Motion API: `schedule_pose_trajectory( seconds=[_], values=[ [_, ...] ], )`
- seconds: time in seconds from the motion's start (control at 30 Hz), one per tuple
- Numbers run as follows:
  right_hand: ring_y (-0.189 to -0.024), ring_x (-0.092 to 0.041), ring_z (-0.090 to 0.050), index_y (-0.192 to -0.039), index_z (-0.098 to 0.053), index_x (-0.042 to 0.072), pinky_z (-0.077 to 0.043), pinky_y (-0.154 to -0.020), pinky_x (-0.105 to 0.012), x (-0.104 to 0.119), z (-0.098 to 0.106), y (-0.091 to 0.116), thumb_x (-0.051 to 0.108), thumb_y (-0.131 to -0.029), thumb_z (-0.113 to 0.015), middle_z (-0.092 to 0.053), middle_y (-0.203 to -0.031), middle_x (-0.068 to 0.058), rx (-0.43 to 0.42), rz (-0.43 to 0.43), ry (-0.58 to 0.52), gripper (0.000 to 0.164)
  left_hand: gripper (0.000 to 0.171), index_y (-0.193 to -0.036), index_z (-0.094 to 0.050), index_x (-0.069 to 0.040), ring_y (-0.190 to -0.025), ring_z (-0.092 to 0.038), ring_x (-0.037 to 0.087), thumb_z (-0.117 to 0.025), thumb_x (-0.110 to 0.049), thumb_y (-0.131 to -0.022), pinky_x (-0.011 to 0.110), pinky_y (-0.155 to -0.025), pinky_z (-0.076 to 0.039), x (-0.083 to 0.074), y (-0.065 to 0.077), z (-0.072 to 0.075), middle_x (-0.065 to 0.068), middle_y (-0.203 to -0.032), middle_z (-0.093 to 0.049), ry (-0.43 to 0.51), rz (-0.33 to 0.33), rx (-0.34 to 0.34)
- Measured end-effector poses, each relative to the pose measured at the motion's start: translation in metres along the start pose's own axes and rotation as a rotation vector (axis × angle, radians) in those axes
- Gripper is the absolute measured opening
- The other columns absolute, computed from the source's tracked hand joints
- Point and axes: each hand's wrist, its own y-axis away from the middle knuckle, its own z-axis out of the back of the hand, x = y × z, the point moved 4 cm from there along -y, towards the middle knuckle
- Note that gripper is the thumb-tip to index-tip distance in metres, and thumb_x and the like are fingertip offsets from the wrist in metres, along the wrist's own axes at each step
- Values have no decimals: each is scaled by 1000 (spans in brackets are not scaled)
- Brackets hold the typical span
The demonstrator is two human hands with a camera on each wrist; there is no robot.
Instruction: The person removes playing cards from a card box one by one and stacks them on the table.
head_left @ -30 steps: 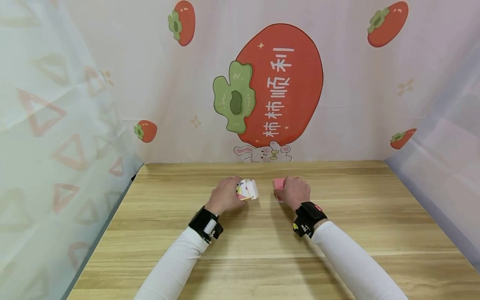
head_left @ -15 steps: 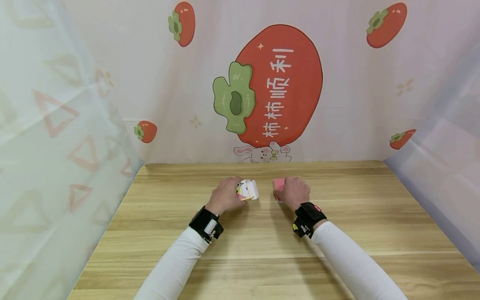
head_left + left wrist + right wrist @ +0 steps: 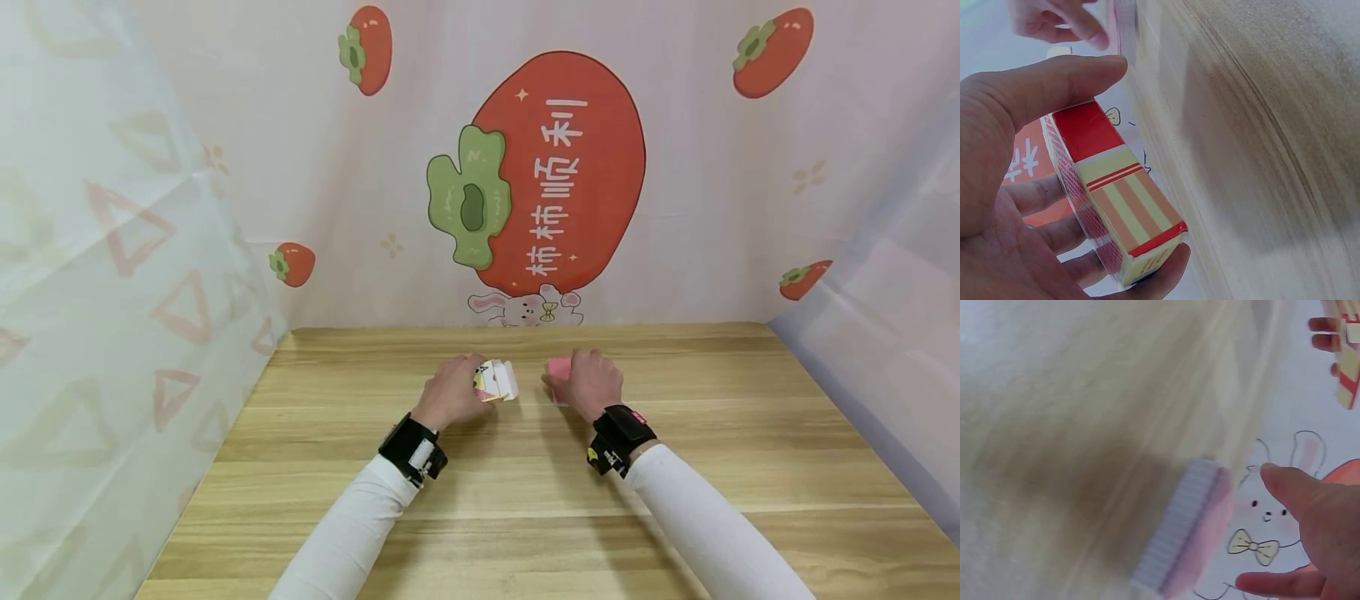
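My left hand (image 3: 450, 390) grips a playing-card box (image 3: 495, 381), its white end flap sticking out on the right. In the left wrist view the thumb lies across one end of the box (image 3: 1125, 194) and the fingers curl round its far side. A deck of cards (image 3: 558, 368) with red-pink backs lies on the table just left of my right hand (image 3: 595, 383). In the right wrist view that hand's thumb and a finger are extended and spread, apart from the deck (image 3: 1186, 528), whose stacked white edges show. The other right fingers are largely out of sight.
The wooden table (image 3: 510, 517) ends at a hanging cloth (image 3: 697, 200) printed with persimmons and a rabbit. Another pale cloth (image 3: 112, 333) hangs along the left side. Black camera straps (image 3: 412, 446) sit on both wrists.
My right hand has loosened its hold on the deck, and its thumb and fingers have spread off it. The left hand and the card box stay about where they were.
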Motion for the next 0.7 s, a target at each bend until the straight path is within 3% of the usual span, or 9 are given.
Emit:
schedule_pose_trajectory(
  seconds=[0.1, 0.2, 0.3, 0.43, 0.53, 0.7],
  values=[
    [-91, -40, -63, -105, -68, -3, -54, -72, -52, 6, 8, 2, 51, -84, -80, -65, -101, -24, -57, 70, -50, 60, 71, -133, -61, -6, -95, -58, 24, -93, -19, -70, 41, -69, -51, -1, 0, -1, 11, -113, -64, 4, -2, -1],
    [-103, -41, -63, -114, -70, -3, -52, -85, -54, 18, 15, 4, 38, -88, -80, -68, -112, -23, -104, 201, -144, 49, 71, -133, -61, -6, -96, -57, 24, -93, -19, -71, 40, -69, -51, -2, 0, -1, 11, -114, -64, 6, -7, 2],
    [-96, -34, -65, -107, -75, 1, -52, -83, -48, 34, 20, 9, 21, -90, -79, -71, -105, -17, -106, 374, -285, 27, 73, -134, -60, -6, -97, -58, 24, -93, -21, -71, 42, -70, -51, -4, 0, -2, 11, -115, -64, -3, -15, 6],
    [-82, -20, -64, -98, -78, 5, -52, -73, -35, 51, 21, 15, 9, -89, -77, -73, -94, -5, -29, 561, -407, 10, 72, -133, -61, -7, -99, -58, 25, -93, -23, -71, 42, -73, -51, -6, -1, -4, 10, -113, -65, -6, -41, 12],
    [-78, -12, -61, -96, -80, 9, -51, -69, -29, 57, 17, 17, 9, -90, -76, -72, -89, 2, 42, 595, -405, 7, 68, -130, -62, -8, -98, -57, 24, -93, -22, -71, 40, -72, -51, -7, -3, -5, 8, -110, -65, 1, -65, 13],
    [-71, -7, -59, -92, -81, 12, -48, -62, -26, 59, 11, 16, 15, -90, -78, -70, -79, 7, 112, 529, -390, 5, 68, -131, -62, -9, -97, -57, 23, -92, -22, -71, 39, -70, -51, -8, -4, -6, 7, -113, -65, -5, -82, 12]
  ],
)
